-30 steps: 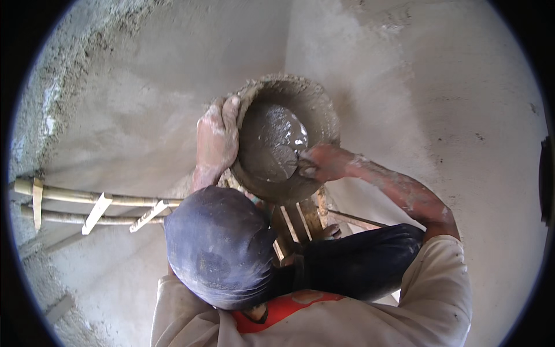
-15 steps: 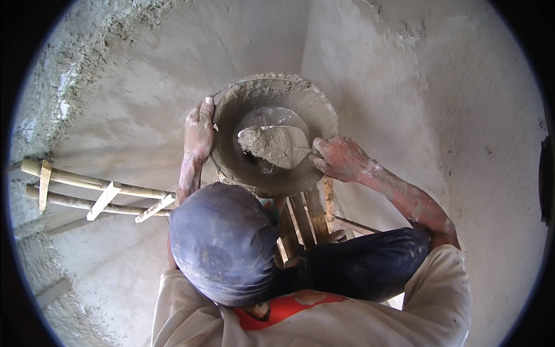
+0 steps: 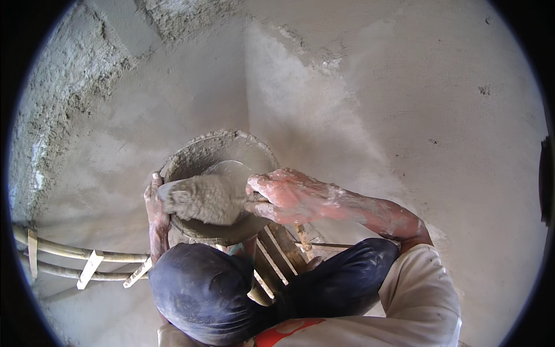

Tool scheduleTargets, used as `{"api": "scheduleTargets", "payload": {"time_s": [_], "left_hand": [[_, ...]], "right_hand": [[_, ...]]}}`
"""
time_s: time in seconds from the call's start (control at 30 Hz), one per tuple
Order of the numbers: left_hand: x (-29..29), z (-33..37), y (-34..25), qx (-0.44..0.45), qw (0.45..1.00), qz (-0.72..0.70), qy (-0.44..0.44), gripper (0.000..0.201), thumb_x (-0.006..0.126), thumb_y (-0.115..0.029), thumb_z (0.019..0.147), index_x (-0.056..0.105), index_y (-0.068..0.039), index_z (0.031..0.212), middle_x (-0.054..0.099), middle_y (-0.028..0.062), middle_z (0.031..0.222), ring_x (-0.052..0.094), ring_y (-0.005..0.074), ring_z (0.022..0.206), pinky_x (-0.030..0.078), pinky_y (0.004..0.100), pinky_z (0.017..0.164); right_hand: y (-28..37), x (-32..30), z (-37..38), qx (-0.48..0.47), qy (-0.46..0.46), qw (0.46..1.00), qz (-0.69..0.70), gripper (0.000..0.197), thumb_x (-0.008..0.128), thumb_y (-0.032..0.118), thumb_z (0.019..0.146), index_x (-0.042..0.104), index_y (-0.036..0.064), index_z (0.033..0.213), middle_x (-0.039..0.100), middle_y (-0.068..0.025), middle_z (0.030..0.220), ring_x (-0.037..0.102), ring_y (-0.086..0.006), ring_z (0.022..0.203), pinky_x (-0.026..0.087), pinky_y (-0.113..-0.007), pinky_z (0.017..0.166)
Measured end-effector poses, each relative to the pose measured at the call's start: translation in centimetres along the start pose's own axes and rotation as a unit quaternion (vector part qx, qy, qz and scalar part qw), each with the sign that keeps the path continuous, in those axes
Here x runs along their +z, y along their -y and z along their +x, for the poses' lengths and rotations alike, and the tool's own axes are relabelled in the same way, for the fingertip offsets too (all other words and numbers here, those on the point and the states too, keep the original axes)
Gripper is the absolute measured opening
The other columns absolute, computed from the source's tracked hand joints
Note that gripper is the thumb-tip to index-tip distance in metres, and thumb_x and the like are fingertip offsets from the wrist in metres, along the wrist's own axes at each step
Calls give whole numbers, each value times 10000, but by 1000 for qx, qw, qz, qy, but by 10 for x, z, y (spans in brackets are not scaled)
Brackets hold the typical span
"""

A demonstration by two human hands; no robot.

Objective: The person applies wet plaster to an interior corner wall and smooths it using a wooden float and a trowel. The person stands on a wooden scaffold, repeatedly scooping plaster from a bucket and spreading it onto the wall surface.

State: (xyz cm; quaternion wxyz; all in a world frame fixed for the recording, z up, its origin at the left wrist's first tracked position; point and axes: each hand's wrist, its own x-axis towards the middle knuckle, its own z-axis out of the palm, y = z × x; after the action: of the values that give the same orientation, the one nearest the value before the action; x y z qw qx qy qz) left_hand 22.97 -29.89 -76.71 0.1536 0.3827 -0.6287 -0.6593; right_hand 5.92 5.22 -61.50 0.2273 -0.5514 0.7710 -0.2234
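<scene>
A round bucket [image 3: 199, 151], caked with grey mortar, is in front of my knees and tilted to show its inside. My left hand [image 3: 155, 207] holds it by the left side of the rim, partly behind the trowel. In my right hand [image 3: 283, 195] is the handle of a trowel, its grip mostly hidden by my fingers. A thick heap of wet mortar [image 3: 203, 199] covers the trowel blade, which is raised over the bucket and slightly blurred. Dried mortar coats both hands and my right forearm.
Plastered walls meet in a corner [image 3: 247, 87] ahead. Rough mortar [image 3: 81, 75] covers the far left wall. A bamboo ladder [image 3: 63, 250] with wooden rungs extends at the left. Wooden slats [image 3: 269, 254] show beneath my bent knees [image 3: 202, 283] in dark trousers.
My right hand has lifted the loaded trowel from inside the bucket up and over its left rim. The bucket and both hands now appear lower and further left as the view shifted.
</scene>
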Motion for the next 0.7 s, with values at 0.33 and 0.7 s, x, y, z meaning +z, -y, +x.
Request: {"api": "scheduleTargets", "payload": {"time_s": [0.33,0.7], "left_hand": [[26,-9,-22,36,996,84,-2,572,489,-499,1098,710,22,1179,707,102,1046,592,189,950,481,358,887],[104,-75,-94,155,953,246,80,608,447,-471,1096,641,66,1305,707,276,1195,661,373,1105,469,453,1005]], "right_hand": [[-81,-113,-99,280,-372,880,95,370,577,409,1072,658,73,1206,608,16,770,599,-61,587,485,-221,462],[-74,3,-64,164,-116,970,-136,318,574,160,1005,596,-3,1277,718,-188,1030,731,-323,965,573,-455,805]]}}
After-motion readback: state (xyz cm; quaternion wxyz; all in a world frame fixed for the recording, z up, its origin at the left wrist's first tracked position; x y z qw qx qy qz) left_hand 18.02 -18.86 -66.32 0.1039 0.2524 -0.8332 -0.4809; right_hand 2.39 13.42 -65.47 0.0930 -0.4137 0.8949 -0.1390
